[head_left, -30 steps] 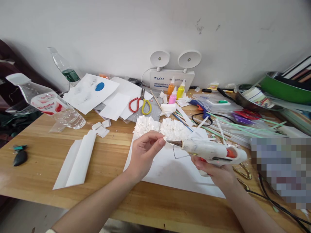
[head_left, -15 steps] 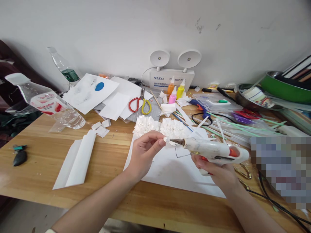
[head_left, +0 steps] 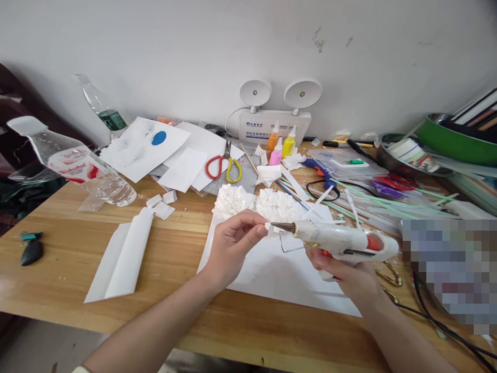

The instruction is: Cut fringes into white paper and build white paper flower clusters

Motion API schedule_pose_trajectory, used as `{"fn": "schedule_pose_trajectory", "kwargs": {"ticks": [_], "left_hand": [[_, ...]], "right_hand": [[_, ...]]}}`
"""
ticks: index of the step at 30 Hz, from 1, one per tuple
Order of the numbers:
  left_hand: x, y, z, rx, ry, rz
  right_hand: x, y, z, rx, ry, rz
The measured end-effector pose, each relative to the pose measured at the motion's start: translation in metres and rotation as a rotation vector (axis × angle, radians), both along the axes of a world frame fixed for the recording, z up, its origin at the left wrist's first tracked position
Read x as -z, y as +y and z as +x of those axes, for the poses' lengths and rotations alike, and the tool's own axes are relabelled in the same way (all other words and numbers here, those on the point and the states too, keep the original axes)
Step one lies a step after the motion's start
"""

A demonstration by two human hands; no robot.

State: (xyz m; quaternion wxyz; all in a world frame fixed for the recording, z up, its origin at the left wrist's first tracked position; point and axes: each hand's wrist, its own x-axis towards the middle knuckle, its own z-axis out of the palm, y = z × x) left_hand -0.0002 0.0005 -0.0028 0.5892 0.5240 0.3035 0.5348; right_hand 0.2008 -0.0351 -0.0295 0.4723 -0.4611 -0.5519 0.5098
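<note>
Between thumb and forefinger, my left hand (head_left: 236, 246) pinches a small white paper piece (head_left: 268, 227) right at the metal nozzle of the glue gun. My right hand (head_left: 341, 269) is wrapped round the handle of the white glue gun (head_left: 334, 235), whose nozzle points left. Behind my left fingers, two clusters of crumpled white paper, a left one (head_left: 233, 201) and a right one (head_left: 277, 204), lie on a white sheet (head_left: 279, 269).
Red-and-yellow scissors (head_left: 224, 165), small paint bottles (head_left: 276, 154) and loose papers (head_left: 184, 168) lie farther back. A water bottle (head_left: 93, 173) and folded paper (head_left: 130, 254) are at left. A blue glue gun (head_left: 324, 173), plastic sticks and cables (head_left: 430, 318) clutter the right.
My left fingers have shifted slightly right with the small paper piece, closer to the nozzle. My right hand and the glue gun look almost unmoved.
</note>
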Motion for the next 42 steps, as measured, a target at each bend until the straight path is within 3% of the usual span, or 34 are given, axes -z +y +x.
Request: {"fn": "schedule_pose_trajectory", "kwargs": {"ticks": [18,24,30,34,38,42], "left_hand": [[0.002,0.003,-0.002,-0.075,-0.017,-0.035],[0.001,0.005,-0.006,-0.165,0.044,0.09],[-0.002,0.006,-0.008,-0.202,0.099,0.157],[-0.002,0.007,-0.01,-0.206,0.093,0.152],[-0.001,0.008,-0.012,-0.211,0.088,0.134],[-0.002,0.011,-0.013,-0.22,0.088,0.134]], "right_hand": [[0.001,0.002,0.0,0.008,-0.029,-0.028],[-0.006,0.012,0.0,0.283,-0.256,-0.011],[-0.002,0.052,0.026,0.656,-0.411,0.015],[0.012,0.094,0.05,0.69,-0.78,-0.002],[0.024,0.123,0.056,0.692,-0.926,-0.041],[0.028,0.132,0.048,0.737,-1.033,-0.063]]}}
